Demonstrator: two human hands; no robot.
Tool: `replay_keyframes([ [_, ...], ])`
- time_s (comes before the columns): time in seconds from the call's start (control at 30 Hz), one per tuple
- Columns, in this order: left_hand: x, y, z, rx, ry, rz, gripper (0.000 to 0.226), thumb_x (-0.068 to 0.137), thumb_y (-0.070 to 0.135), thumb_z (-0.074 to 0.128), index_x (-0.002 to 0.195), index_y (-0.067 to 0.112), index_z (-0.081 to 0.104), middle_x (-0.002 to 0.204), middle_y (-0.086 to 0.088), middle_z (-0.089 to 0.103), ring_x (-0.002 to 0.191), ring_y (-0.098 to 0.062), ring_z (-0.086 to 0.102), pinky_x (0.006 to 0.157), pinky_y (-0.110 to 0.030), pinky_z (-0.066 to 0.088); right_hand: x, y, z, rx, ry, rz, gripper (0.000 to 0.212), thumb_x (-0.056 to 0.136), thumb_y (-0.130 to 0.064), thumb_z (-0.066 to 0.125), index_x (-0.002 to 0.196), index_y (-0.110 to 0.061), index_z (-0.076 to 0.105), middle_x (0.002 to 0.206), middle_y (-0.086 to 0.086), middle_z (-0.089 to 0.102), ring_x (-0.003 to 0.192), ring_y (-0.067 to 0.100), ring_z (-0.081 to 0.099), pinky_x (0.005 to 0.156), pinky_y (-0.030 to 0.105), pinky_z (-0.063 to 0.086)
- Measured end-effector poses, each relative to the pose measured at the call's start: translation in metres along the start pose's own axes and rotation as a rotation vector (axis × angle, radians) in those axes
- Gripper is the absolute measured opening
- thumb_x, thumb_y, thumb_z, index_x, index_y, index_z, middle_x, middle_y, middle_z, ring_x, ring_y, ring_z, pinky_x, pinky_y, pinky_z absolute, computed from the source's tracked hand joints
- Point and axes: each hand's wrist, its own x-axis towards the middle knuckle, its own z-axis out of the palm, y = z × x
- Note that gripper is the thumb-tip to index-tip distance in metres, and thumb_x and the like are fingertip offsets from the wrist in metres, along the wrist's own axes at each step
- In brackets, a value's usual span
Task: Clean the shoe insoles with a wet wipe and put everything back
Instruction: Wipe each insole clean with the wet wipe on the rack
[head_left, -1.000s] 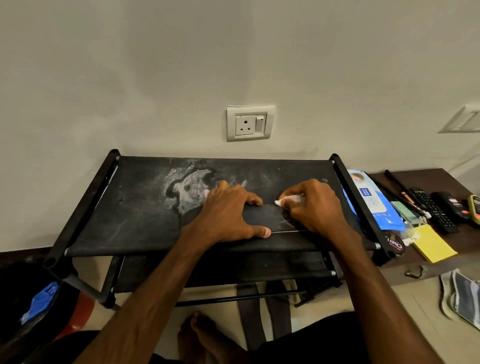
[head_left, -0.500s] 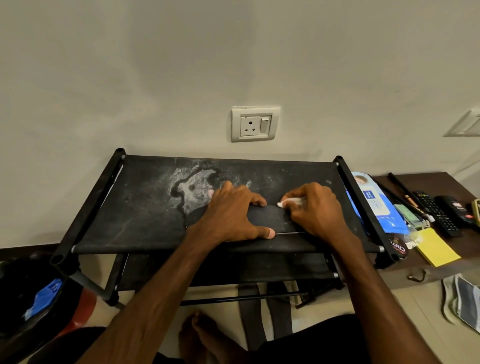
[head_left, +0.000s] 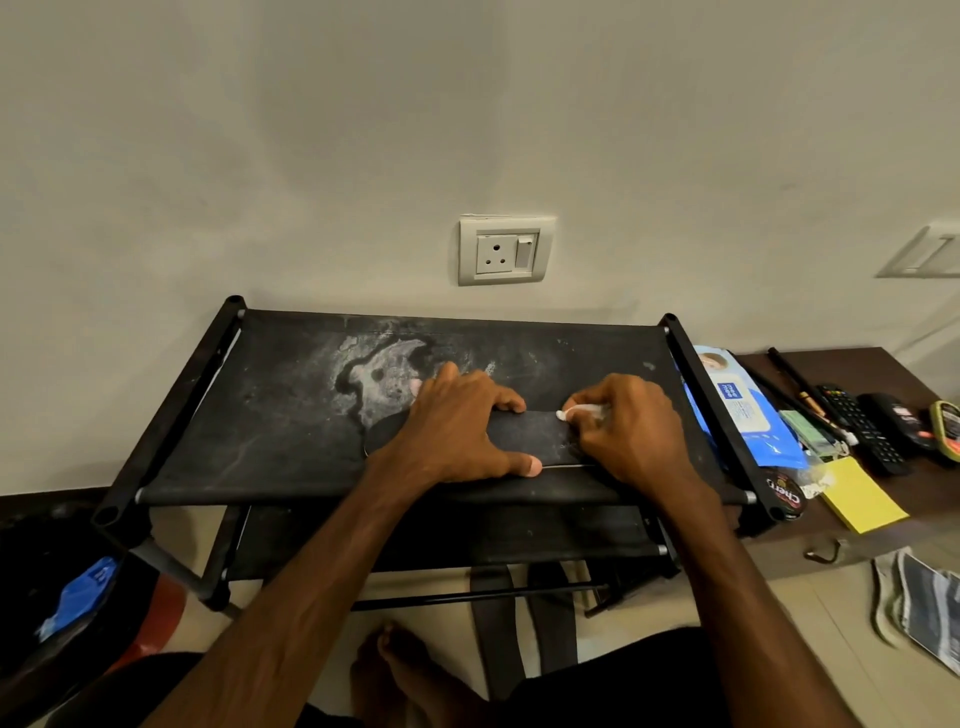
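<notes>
A black insole (head_left: 530, 436) lies flat on the top fabric shelf of a black shoe rack (head_left: 291, 426), near its front edge and just right of a pale, chalky stain. The left hand (head_left: 457, 431) rests spread over the insole's left part, thumb along the near edge and fingers reaching the far edge. It presses down with a loose grip that closes round nothing. The right hand (head_left: 634, 431) sits on the insole's right end, its grip closed tight on a bunched white wet wipe (head_left: 576, 412), which pokes out between thumb and forefinger at the insole's far edge. A blue pack of wipes (head_left: 737, 410) leans against the rack's right side, on a low brown tabletop (head_left: 852, 364), with a yellow notepad (head_left: 862, 499) nearer the camera.
</notes>
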Motion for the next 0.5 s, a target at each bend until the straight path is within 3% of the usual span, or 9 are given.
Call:
replay_keyframes([
  [0.13,0.001,-0.003,0.001,-0.010,-0.002,-0.002,0.076,0.062,0.078,0.074,0.129,0.045,0.061,0.120,0.015,0.057,0.113,-0.019,0.039,0.098,-0.040,0.038,-0.010,-0.018,0.011,0.039,-0.069,-0.112,0.016,0.083,-0.024,0.074,0.091,-0.034,0.082,0.087,-0.005,0.076,0.079,0.017,0.068,0.070,0.034,0.057],
  [0.33,0.001,0.000,0.001,-0.029,-0.008,-0.010,0.073,0.063,0.076,0.075,0.128,0.044,0.061,0.119,0.013,0.057,0.115,-0.019,0.040,0.101,-0.042,0.037,0.001,0.010,-0.006,0.065,-0.008,0.054,0.015,0.083,-0.029,0.076,0.093,-0.039,0.082,0.083,-0.007,0.077,0.078,0.016,0.069,0.075,0.035,0.059],
  [0.5,0.001,-0.004,0.001,-0.030,-0.002,-0.016,0.074,0.061,0.077,0.076,0.127,0.045,0.062,0.119,0.016,0.058,0.114,-0.019,0.040,0.100,-0.042,0.038,-0.010,0.003,-0.004,0.056,-0.104,-0.045,0.012,0.083,-0.026,0.079,0.089,-0.037,0.082,0.090,-0.012,0.076,0.081,0.010,0.067,0.076,0.034,0.058],
])
